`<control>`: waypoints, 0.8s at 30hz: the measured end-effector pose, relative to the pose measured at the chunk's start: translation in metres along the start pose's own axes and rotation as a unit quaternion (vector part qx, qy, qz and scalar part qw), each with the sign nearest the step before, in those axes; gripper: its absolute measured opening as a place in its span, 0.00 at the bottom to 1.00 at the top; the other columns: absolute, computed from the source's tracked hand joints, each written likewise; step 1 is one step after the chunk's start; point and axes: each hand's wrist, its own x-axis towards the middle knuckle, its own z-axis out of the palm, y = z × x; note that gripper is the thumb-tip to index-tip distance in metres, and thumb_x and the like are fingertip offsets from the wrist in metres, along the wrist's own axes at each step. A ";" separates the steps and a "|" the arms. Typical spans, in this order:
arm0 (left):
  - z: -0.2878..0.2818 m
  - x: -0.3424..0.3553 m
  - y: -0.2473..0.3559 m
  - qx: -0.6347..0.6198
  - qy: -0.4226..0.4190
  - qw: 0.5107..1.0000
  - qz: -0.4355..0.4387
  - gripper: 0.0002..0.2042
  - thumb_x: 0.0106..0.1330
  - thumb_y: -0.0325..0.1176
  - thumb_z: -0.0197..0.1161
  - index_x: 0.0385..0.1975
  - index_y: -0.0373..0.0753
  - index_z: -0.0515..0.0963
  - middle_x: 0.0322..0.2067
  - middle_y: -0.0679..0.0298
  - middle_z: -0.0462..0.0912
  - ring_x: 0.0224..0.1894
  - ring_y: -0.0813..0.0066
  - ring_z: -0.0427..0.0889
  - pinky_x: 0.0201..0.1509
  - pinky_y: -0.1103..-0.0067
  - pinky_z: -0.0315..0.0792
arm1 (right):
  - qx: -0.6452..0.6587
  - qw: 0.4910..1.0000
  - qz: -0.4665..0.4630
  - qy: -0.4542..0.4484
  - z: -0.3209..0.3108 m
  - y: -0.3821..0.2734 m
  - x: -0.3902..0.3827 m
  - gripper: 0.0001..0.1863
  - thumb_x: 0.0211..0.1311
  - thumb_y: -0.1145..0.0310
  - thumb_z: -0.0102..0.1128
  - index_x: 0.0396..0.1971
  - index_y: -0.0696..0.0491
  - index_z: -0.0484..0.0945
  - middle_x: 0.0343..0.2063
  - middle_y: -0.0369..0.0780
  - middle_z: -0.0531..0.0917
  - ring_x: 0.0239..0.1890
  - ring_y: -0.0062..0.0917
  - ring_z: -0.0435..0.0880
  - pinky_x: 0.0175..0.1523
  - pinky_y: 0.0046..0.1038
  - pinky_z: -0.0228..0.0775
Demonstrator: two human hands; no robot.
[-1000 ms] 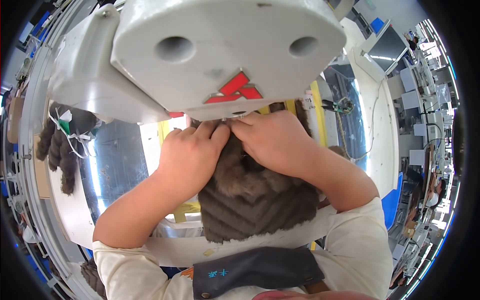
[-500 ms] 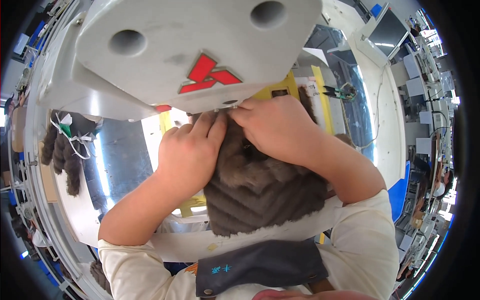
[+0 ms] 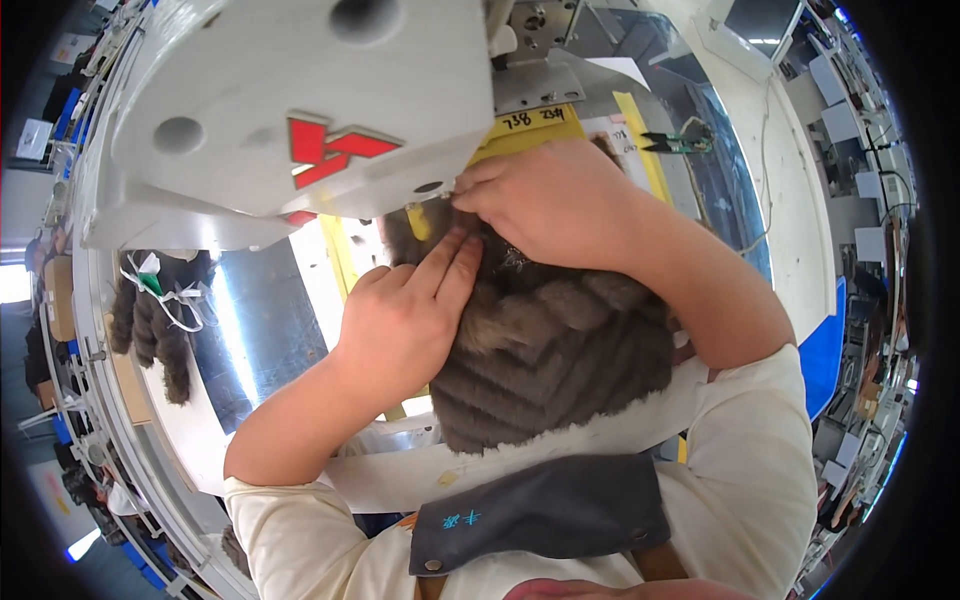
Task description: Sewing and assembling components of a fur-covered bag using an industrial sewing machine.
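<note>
A brown fur piece (image 3: 560, 375) with chevron ridges lies under the white sewing machine head (image 3: 250, 120) and drapes toward me over the table's front edge. My left hand (image 3: 405, 320) rests on its left side, index and middle fingers stretched out and pressing down on the fur. My right hand (image 3: 550, 205) is closed at the fur's far edge, thumb and fingers pinched together close under the machine head. The machine head hides the needle area. Some pale threads show on the dark patch between my hands.
Green-handled thread snips (image 3: 675, 143) lie right of the machine, beside yellow tape. More fur strips (image 3: 150, 330) with white ties hang at the left. A monitor (image 3: 765, 30) stands at the back right. A grey metal plate (image 3: 265, 320) covers the table at left.
The view has shifted, so the machine head sits farther left. My left fingers have come back from the machine and straightened onto the fur. My right hand stays at the far edge.
</note>
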 end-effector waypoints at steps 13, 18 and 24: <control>-0.004 0.002 0.002 -0.016 -0.025 1.000 -0.007 0.25 0.58 0.27 0.59 0.58 0.31 0.76 0.57 0.51 0.82 0.32 0.69 0.86 0.37 0.74 0.79 | -0.007 0.999 0.015 -0.044 0.002 0.004 0.001 0.08 0.55 0.71 0.61 0.32 0.50 0.88 0.31 0.39 0.88 0.38 0.39 0.89 0.40 0.40 0.81; -0.005 0.003 0.004 -0.025 -0.035 0.999 -0.019 0.25 0.59 0.26 0.58 0.59 0.31 0.76 0.58 0.50 0.82 0.34 0.66 0.87 0.39 0.74 0.80 | 0.000 0.998 0.022 -0.053 0.004 0.005 0.001 0.08 0.55 0.71 0.61 0.32 0.50 0.88 0.31 0.41 0.88 0.38 0.40 0.89 0.41 0.40 0.81; -0.008 0.006 0.005 -0.027 -0.053 0.998 -0.030 0.27 0.56 0.26 0.61 0.60 0.31 0.74 0.58 0.49 0.81 0.36 0.63 0.88 0.40 0.72 0.81 | 0.000 0.999 0.024 -0.043 0.004 0.007 0.003 0.11 0.57 0.71 0.59 0.36 0.50 0.88 0.33 0.41 0.89 0.39 0.40 0.89 0.43 0.40 0.82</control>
